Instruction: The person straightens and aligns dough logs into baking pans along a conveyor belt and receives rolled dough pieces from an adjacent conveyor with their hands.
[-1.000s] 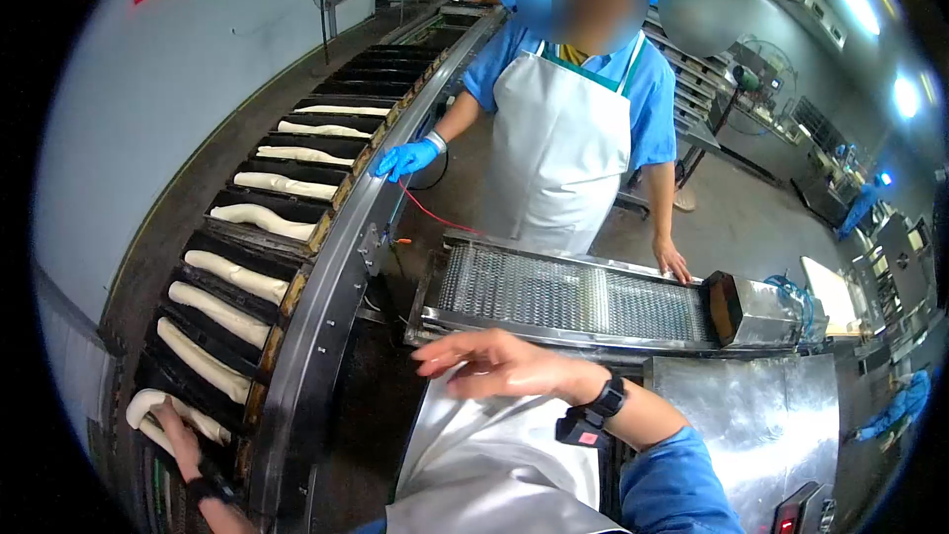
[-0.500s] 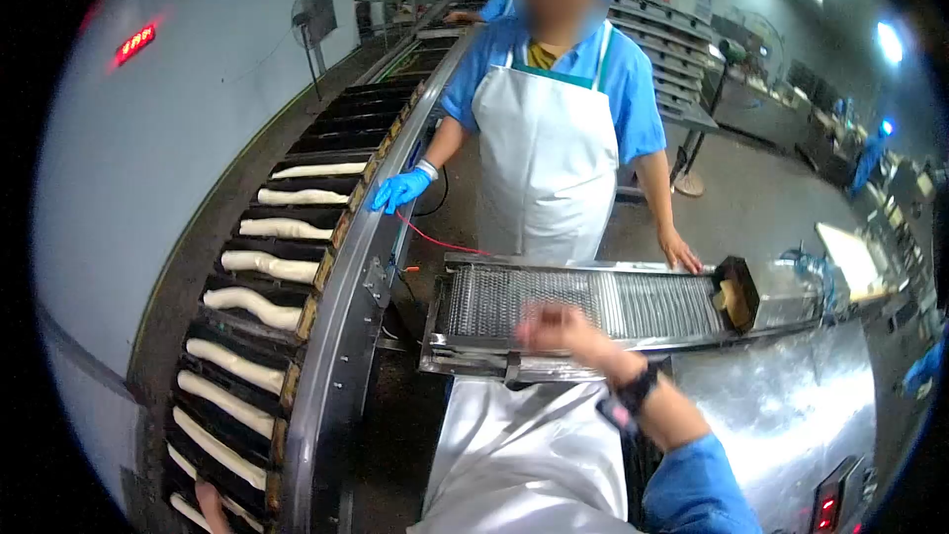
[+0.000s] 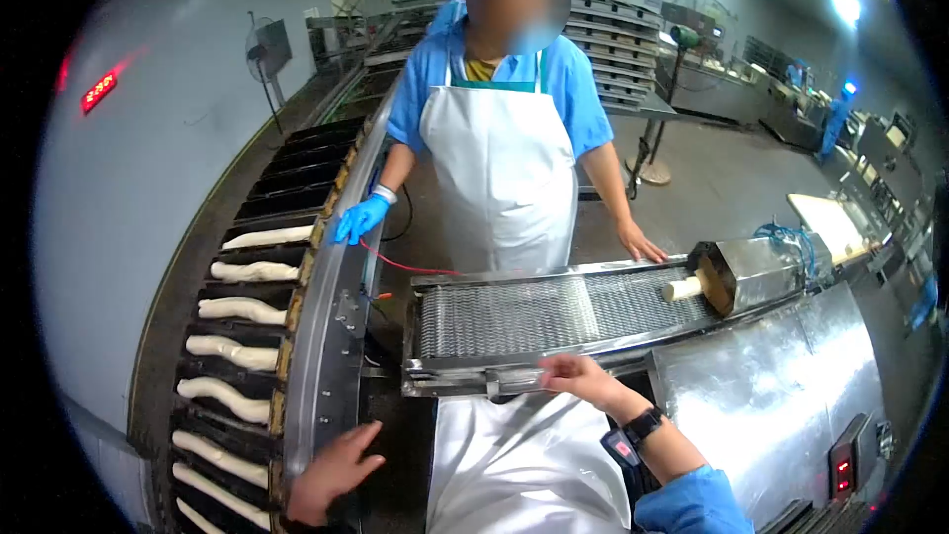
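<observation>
Head view shows a co-worker (image 3: 499,173) standing across from you, one gloved hand (image 3: 364,220) on the metal rail (image 3: 314,356) and a bare hand (image 3: 641,240) at the far edge of the mesh belt (image 3: 504,324). Along your left runs the line of black pans (image 3: 308,174), and the nearer ones hold long pale dough strips (image 3: 225,391), each lying lengthwise in its own pan. To your right, the metal housing (image 3: 781,272) stands at the end of the mesh belt. Your left hand (image 3: 334,477) has changed place most: a second ago it is down at a strip in the pans, and now it is up by the near part of the rail, fingers spread and holding nothing that shows. Your right hand (image 3: 588,383) is at the near edge of the mesh belt, fingers loosely bent, with no dough visible in them. Smallest of all, a short dough piece (image 3: 682,289) now sticks out of the housing's mouth over the mesh belt, further out than half a second ago. For the work, this seems to mean that the strip is laid down, your hands are free, and fresh dough is arriving, well apart from your fingers.
</observation>
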{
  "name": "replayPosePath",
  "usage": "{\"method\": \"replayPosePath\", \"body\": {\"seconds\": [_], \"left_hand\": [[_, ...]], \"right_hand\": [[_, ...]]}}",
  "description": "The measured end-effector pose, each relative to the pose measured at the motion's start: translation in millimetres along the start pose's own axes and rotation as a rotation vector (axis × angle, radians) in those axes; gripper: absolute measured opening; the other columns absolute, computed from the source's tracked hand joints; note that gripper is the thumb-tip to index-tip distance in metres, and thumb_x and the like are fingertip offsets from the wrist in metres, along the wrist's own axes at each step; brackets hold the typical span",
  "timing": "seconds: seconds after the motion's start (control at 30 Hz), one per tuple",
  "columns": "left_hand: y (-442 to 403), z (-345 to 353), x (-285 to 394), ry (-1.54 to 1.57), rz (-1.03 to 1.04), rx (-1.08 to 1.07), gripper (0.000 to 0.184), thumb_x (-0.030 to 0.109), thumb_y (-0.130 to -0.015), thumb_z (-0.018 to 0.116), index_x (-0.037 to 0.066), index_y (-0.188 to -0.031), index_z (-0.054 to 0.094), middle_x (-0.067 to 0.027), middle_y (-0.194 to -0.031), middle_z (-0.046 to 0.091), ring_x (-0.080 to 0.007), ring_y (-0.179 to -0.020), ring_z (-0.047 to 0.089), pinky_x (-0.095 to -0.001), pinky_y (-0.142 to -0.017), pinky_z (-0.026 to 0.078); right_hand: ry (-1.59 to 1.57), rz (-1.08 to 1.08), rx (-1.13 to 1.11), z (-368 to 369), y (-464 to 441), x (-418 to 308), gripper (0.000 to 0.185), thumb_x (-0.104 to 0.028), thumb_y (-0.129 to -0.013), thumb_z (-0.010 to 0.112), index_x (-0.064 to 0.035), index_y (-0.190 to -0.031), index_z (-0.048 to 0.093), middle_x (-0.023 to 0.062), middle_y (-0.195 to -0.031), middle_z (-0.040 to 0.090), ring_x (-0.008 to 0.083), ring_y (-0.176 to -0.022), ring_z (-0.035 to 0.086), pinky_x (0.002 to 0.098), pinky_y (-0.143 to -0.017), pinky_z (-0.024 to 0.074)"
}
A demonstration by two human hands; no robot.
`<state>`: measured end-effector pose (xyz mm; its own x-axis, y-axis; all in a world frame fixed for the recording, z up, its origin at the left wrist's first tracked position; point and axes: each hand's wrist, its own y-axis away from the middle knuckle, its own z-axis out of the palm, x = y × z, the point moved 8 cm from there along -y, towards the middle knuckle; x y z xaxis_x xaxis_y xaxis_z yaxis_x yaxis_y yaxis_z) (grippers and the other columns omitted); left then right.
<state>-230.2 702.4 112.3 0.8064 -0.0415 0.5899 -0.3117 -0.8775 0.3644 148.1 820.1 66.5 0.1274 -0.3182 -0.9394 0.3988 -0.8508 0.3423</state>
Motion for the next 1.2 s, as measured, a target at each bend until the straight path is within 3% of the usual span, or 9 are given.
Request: {"method": "replayPosePath", "body": {"seconds": [0.13,0.33,0.5,0.6,0.67,0.77,0.87,0.93,1.2], "left_hand": [[-50.1,52.0,3.7,-0.184,0.097,-0.271,0.063,0.034,-0.092,0.057,0.008,-0.145,0.035,-0.0236,-0.140,0.045,-0.0390,-0.128,0.044,-0.0420,-0.106,0.038],[-101.6,69.3,20.8,-0.266,0.211,-0.242,0.059,0.030,-0.091,0.058,0.006,-0.141,0.040,-0.0236,-0.137,0.048,-0.0393,-0.123,0.049,-0.0437,-0.102,0.042],[-137.1,94.3,58.2,-0.080,0.346,-0.151,0.060,0.027,-0.091,0.059,0.004,-0.142,0.037,-0.0241,-0.135,0.049,-0.0398,-0.120,0.050,-0.0441,-0.100,0.043],[-147.7,105.1,77.5,-0.040,0.399,-0.351,0.063,0.026,-0.089,0.062,0.002,-0.141,0.037,-0.0241,-0.137,0.047,-0.0394,-0.122,0.050,-0.0432,-0.101,0.042],[-152.6,79.0,103.3,-0.007,0.758,-0.345,0.063,0.023,-0.089,0.063,-0.001,-0.141,0.037,-0.0225,-0.138,0.047,-0.0362,-0.125,0.049,-0.0418,-0.103,0.041],[-157.1,-64.1,119.9,0.570,0.555,0.039,0.061,0.020,-0.091,0.063,0.001,-0.142,0.036,-0.0179,-0.141,0.044,-0.0281,-0.128,0.046,-0.0392,-0.105,0.040],[-136.4,-151.5,71.8,1.925,0.525,0.378,0.060,0.018,-0.091,0.060,0.006,-0.144,0.034,-0.0153,-0.142,0.040,-0.0269,-0.129,0.044,-0.0442,-0.105,0.040],[-121.8,-170.4,32.0,2.044,0.415,0.745,0.057,0.021,-0.091,0.057,0.006,-0.141,0.034,-0.0161,-0.138,0.041,-0.0286,-0.129,0.043,-0.0481,-0.104,0.041],[-115.3,-117.8,-74.2,2.252,0.065,0.791,0.064,0.025,-0.088,0.061,0.002,-0.140,0.031,-0.0199,-0.140,0.034,-0.0310,-0.127,0.043,-0.0474,-0.101,0.042]], "right_hand": [[-0.154,0.013,0.376,-69.9,64.6,31.3,0.037,-0.003,-0.087,0.066,0.0038,-0.122,0.056,0.0119,-0.103,0.066,0.0191,-0.095,0.065,0.0310,-0.084,0.0539],[-0.259,0.077,0.605,-87.0,114.3,70.5,0.038,-0.007,-0.087,0.066,0.0057,-0.121,0.056,0.0115,-0.103,0.066,0.0196,-0.094,0.065,0.0305,-0.083,0.0540],[0.049,-0.020,0.313,-15.1,56.4,53.7,0.044,0.003,-0.079,0.069,0.0033,-0.122,0.057,0.0094,-0.098,0.065,0.0162,-0.093,0.064,0.0295,-0.084,0.0533],[0.245,-0.142,-0.032,52.6,14.9,17.7,0.047,-0.002,-0.079,0.074,0.0013,-0.122,0.057,0.0072,-0.103,0.063,0.0143,-0.097,0.061,0.0286,-0.086,0.0515],[0.121,-0.224,-0.204,69.8,-22.4,-11.8,0.054,-0.010,-0.078,0.078,-0.0014,-0.126,0.055,0.0055,-0.106,0.062,0.0136,-0.098,0.060,0.0284,-0.087,0.0499],[-0.603,-0.264,-0.038,40.7,-30.5,-105.6,0.058,-0.021,-0.084,0.073,-0.0026,-0.133,0.046,0.0119,-0.122,0.057,0.0235,-0.113,0.056,0.0383,-0.098,0.0457],[-1.071,-0.488,0.213,-17.8,-22.1,-149.1,0.060,-0.020,-0.084,0.072,-0.0017,-0.134,0.043,0.0167,-0.130,0.050,0.0286,-0.122,0.051,0.0453,-0.109,0.0389],[-1.174,-0.607,0.211,-41.5,-16.9,-154.9,0.057,-0.022,-0.086,0.070,0.0027,-0.131,0.046,0.0199,-0.129,0.051,0.0312,-0.127,0.047,0.0447,-0.112,0.0362],[-1.211,-0.421,0.362,-20.1,-15.4,-95.1,0.053,-0.023,-0.090,0.067,0.0056,-0.129,0.044,0.0221,-0.129,0.047,0.0315,-0.124,0.047,0.0420,-0.108,0.0413]]}}
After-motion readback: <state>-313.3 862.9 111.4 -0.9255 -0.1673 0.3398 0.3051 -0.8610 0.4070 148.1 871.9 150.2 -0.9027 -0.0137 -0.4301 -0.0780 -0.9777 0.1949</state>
